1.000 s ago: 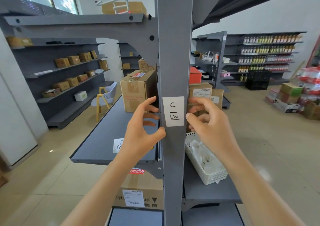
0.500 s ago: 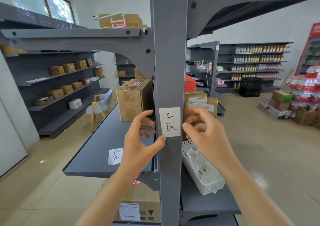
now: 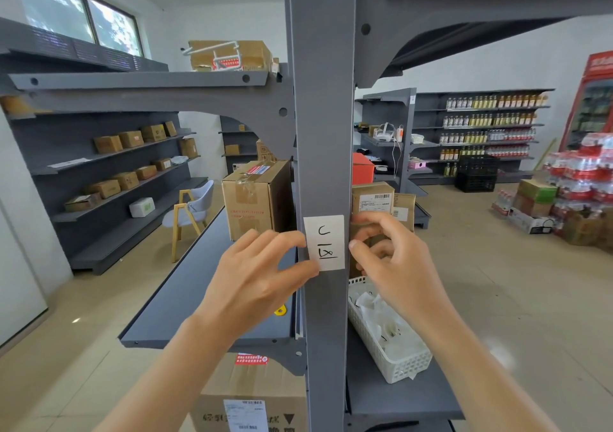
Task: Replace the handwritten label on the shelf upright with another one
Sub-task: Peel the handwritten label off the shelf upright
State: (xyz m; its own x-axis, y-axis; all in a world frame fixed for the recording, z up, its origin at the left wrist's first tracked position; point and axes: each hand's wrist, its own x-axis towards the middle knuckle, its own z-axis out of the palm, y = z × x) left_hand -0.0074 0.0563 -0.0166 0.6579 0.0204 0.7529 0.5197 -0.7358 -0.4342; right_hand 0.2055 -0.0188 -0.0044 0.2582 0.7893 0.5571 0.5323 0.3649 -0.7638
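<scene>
A white handwritten label (image 3: 324, 242) sits flat on the front face of the grey shelf upright (image 3: 323, 133), about halfway up the visible post, its black marker strokes running sideways (a curved stroke at the top, a boxed figure below). The left hand (image 3: 255, 279) pinches the label's left side: the thumb tip lies on its lower left corner and the forefinger tip meets its left edge higher up, the other fingers curled loosely behind. The right hand (image 3: 394, 262) is at the label's right edge with its thumb tip touching the paper at mid height; its fingers are bent round the far side of the post, so whether they grip anything cannot be told. Just below the right hand, a white plastic basket (image 3: 403, 363) holding crumpled white slips rests on the grey shelf board to the right of the upright. To the left, a taped cardboard box (image 3: 252, 199) stands on the long grey shelf (image 3: 185, 302) behind the left hand, and another carton (image 3: 252, 398) sits on the level beneath.
</scene>
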